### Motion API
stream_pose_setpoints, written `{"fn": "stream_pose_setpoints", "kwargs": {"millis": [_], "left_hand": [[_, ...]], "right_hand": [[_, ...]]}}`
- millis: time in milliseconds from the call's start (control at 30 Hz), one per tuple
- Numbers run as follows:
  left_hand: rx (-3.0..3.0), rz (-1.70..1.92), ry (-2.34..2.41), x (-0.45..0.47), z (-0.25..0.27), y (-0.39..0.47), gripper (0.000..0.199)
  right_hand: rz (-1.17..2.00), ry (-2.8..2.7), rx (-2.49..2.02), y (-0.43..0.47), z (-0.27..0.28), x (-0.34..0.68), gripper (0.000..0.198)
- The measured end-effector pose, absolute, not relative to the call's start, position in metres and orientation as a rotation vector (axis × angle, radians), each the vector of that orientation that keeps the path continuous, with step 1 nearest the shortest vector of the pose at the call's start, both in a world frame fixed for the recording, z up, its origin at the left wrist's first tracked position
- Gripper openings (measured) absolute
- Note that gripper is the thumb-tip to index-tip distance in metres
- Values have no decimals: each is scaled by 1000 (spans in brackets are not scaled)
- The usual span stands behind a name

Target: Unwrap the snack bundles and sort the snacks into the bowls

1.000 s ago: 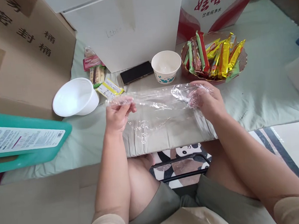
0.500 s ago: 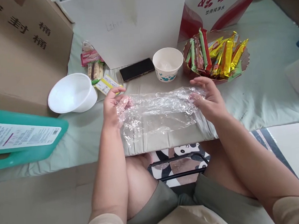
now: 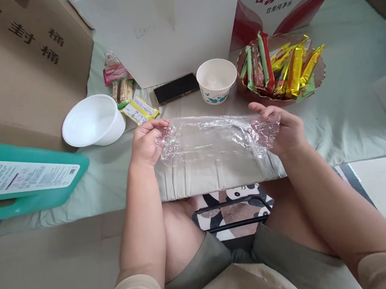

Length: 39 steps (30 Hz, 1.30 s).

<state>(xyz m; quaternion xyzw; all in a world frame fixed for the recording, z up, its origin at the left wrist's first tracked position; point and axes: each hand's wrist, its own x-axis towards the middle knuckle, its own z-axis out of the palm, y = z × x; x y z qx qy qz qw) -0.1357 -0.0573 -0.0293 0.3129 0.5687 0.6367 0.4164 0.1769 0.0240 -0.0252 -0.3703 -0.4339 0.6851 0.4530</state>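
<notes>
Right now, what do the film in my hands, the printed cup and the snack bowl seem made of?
Film: apparently thin, glossy plastic; clear, with glinting wrinkles.
Cup: probably coated paper, smooth and white with a teal print; plastic is possible.
Bowl: shiny, tinted, translucent plastic or glass with a golden rim; I can't tell which.

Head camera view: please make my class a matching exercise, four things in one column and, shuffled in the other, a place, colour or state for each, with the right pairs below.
Things
1. clear plastic film
2. phone
3. snack bars
4. labelled container

Descriptions
A. in the wavy-rimmed bowl
B. teal green, at the picture's left edge
C. spread between the left hand and the right hand
D. lying flat, black screen up

Pairs: 1-C, 2-D, 3-A, 4-B
</notes>
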Motion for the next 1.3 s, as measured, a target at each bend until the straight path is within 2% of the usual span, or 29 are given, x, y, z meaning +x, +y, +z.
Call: {"fn": "stream_pose_setpoints", "kwargs": {"millis": [67,133,200,267,333,400,500,667,800,933,1000,1100,1200,1300], "left_hand": [[758,1497,1408,-138,-30,-57,5],[714,1382,1403,-138,-30,-57,16],[679,1301,1449,-136,-30,-57,23],[683,1243,1510,-133,-30,-58,19],[722,1179,1536,-130,-31,-59,33],[759,1137,1516,-129,-31,-60,50],[801,1117,1465,-131,-30,-62,61],[922,1099,1283,-129,-21,-66,63],[969,1053,1148,-115,-15,-64,61],[1030,877,1083,-100,-18,-55,53],[1058,790,1057,-95,-21,-51,55],[1066,722,1065,-90,-26,-49,60],[1056,763,1153,-89,-29,-49,59],[1032,990,1282,-95,-34,-46,57]], "right_hand": [[1715,-1094,-895,25,-27,178,26],[1690,-1151,-981,25,-30,178,31],[1653,-1275,-1133,24,-34,178,23],[1617,-1438,-1234,22,-36,179,33],[1588,-1585,-1247,19,-37,182,40],[1538,-1685,-1223,17,-34,186,40],[1485,-1874,-1138,16,-26,194,36],[1546,-1714,-985,14,-18,195,26],[1774,-1574,-885,7,-24,175,39],[1960,-1825,-850,-1,-30,158,51],[1917,-2021,-900,-4,-30,155,41],[1799,-2199,-940,-4,-28,154,12],[1792,-2173,-951,-1,-26,156,19],[1779,-2054,-1005,1,-27,157,21]]}}
